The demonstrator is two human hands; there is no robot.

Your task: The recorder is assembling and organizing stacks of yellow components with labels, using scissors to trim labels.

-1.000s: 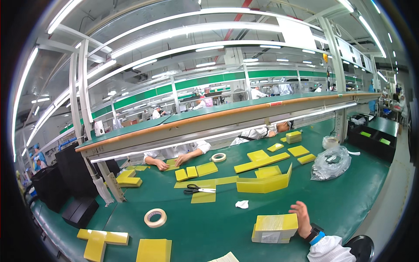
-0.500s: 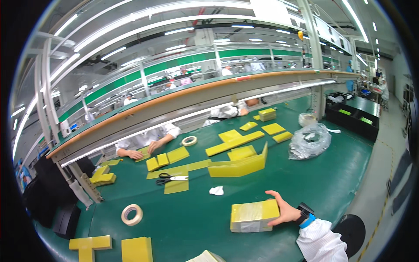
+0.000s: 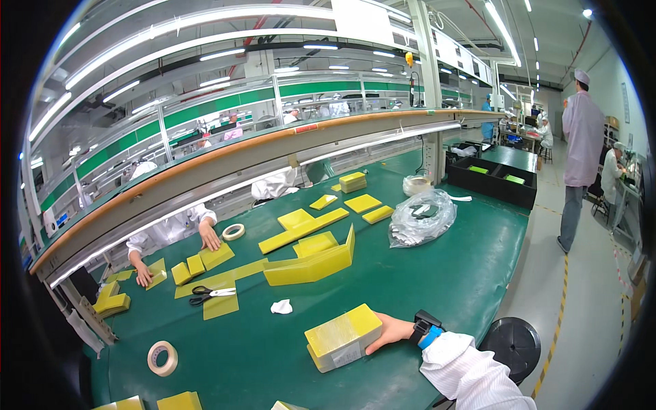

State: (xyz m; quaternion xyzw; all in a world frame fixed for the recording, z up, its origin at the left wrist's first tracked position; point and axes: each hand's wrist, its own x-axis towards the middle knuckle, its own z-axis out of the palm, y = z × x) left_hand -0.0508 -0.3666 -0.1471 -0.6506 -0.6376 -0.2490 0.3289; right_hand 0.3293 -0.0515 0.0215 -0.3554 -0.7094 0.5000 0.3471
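Observation:
My right hand (image 3: 391, 331) grips the right end of a thick stack of yellow sheets (image 3: 343, 333), a band of clear film round it and a pale label on its front side. The stack sits tilted at the front of the green table (image 3: 253, 355). Past it lies a crumpled white scrap (image 3: 281, 307). A roll of tape (image 3: 162, 358) lies to the left, and more yellow stacks (image 3: 180, 402) are cut off by the lower edge. My left hand is out of sight.
Black-handled scissors (image 3: 212, 294) lie on yellow sheets. A co-worker's hands (image 3: 209, 236) press yellow sheets across the table. A clear plastic bag (image 3: 424, 219), a black divided box (image 3: 492, 183) and a black round stool (image 3: 511, 348) are to the right. A person (image 3: 581, 143) stands in the aisle.
My view has turned right, bringing the person in the aisle into sight. The stack in my right hand has turned and tilted. The co-worker's hands have moved apart.

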